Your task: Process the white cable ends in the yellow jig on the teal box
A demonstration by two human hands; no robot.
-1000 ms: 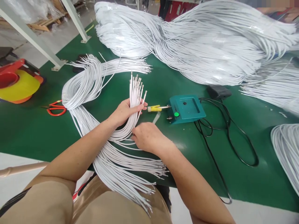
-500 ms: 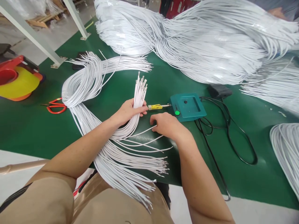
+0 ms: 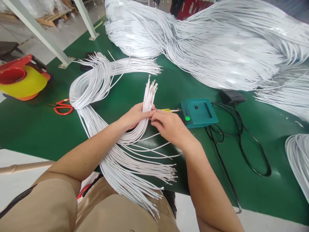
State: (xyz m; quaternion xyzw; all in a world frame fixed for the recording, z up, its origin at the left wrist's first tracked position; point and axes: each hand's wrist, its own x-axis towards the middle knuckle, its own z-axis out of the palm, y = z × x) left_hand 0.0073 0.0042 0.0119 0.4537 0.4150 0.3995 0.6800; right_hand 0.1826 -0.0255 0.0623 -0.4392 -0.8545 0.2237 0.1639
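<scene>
My left hand (image 3: 135, 116) is closed round a bundle of white wires (image 3: 149, 98), whose metal-tipped ends point up and away from me. My right hand (image 3: 170, 125) meets the left at the thumb, with its fingers bent together beside the bundle. What those fingers pinch, if anything, is hidden. Behind the right hand, a yellow tool with a thin metal tip (image 3: 168, 110) shows in part, its tip near a teal box with a lit green button (image 3: 210, 121). More loose white wires (image 3: 149, 166) fan out below my hands, over the table's near edge.
Red-handled scissors (image 3: 64, 108) lie left of a looped wire bundle (image 3: 80, 91). A huge heap of white wires (image 3: 217, 48) covers the back of the green table (image 3: 241, 190). Black cables (image 3: 238, 138) curl right of the box. Yellow and red spools (image 3: 26, 80) stand far left.
My right hand has come left and up from the loose wire ends to the left hand's fingers, now covering part of the yellow tool. The left hand still grips the bundle.
</scene>
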